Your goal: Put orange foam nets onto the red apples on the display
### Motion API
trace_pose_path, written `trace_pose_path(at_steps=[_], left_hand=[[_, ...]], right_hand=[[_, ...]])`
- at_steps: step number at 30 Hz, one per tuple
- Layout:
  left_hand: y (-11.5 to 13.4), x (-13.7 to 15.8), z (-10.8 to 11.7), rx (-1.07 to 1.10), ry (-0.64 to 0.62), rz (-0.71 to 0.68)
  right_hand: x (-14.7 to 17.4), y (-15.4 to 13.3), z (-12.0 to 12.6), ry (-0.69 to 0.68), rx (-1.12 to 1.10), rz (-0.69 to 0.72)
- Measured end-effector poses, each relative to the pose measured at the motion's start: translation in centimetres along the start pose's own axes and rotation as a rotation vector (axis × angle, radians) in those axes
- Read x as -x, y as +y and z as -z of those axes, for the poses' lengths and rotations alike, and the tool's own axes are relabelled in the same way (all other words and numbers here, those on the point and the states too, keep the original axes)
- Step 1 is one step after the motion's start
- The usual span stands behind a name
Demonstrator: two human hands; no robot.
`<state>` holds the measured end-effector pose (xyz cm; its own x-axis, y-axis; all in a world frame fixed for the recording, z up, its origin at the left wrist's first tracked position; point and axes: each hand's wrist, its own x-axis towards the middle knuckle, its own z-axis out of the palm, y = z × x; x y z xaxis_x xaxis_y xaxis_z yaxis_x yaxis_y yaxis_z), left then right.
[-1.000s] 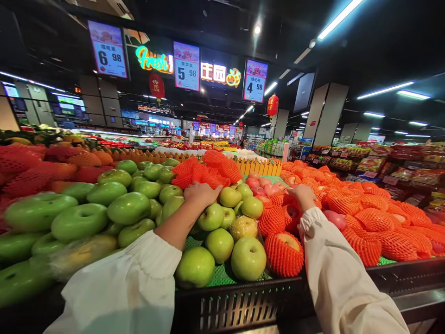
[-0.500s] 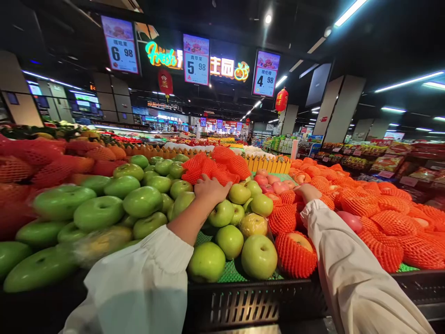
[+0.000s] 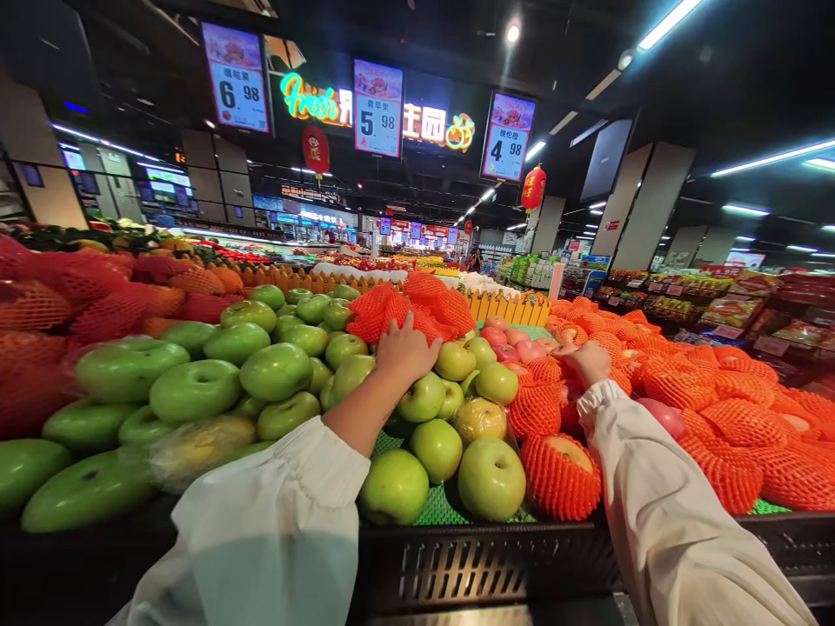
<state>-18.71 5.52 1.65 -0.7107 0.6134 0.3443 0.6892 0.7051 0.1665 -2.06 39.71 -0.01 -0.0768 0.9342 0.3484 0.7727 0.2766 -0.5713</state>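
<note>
My left hand (image 3: 405,349) reaches over the heap of green apples (image 3: 423,396), its index finger raised and its thumb spread to the side. Just beyond its fingertips lies a pile of orange-red foam nets (image 3: 427,306). My right hand (image 3: 588,360) is over the right side of the display, fingers stretched leftward toward bare pinkish-red apples (image 3: 530,350). Below it sit apples in orange foam nets (image 3: 561,476). I see nothing held in either hand, though the undersides of both are hidden. A plastic-wrapped yellowish fruit (image 3: 480,421) rests among the green apples.
A black slotted crate edge (image 3: 470,565) runs along the front, with green matting (image 3: 444,509) inside. A low yellow picket fence (image 3: 509,309) borders the back. Netted fruit (image 3: 97,296) is heaped at left, and more netted apples (image 3: 711,391) spread right. Price screens (image 3: 378,109) hang overhead.
The view has shifted slightly, moving the scene rightward. My left index finger is now lifted higher. More of my right hand shows, with its fingers extended to the left.
</note>
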Motion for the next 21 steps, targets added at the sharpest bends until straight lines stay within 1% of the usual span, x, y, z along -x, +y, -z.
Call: trace_pose_path(at_steps=[3, 5, 8, 10, 13, 15, 17, 19, 21], left_hand=[[-0.2, -0.2, -0.2, 0.006, 0.011, -0.087], [-0.2, -0.2, -0.3, 0.014, 0.040, -0.095], [-0.1, -0.3, -0.2, 0.018, 0.120, -0.127], [0.0, -0.2, -0.1, 0.035, 0.143, -0.198], [0.2, -0.1, 0.0, 0.075, 0.113, -0.256], [0.3, -0.1, 0.1, 0.095, 0.105, -0.240], [0.2, -0.2, 0.0, 0.103, 0.101, -0.259], [0.1, -0.4, -0.3, 0.114, 0.066, -0.303], [-0.1, -0.7, -0.6, 0.130, 0.022, -0.332]], right_hand=[[0.3, -0.2, 0.6, 0.061, -0.092, -0.087], [0.4, -0.2, 0.9, 0.146, -0.182, -0.119], [0.4, -0.3, 1.2, 0.276, -0.318, -0.137], [0.5, -0.7, 1.4, 0.361, -0.526, -0.166], [0.8, -1.9, 2.2, 0.433, -0.928, -0.253], [1.1, -2.8, 3.3, 0.397, -1.142, -0.323], [1.7, -3.5, 4.9, 0.281, -1.333, -0.372], [2.4, -3.9, 6.6, 0.133, -1.591, -0.380], [3.3, -4.2, 8.1, 0.046, -1.842, -0.384]])
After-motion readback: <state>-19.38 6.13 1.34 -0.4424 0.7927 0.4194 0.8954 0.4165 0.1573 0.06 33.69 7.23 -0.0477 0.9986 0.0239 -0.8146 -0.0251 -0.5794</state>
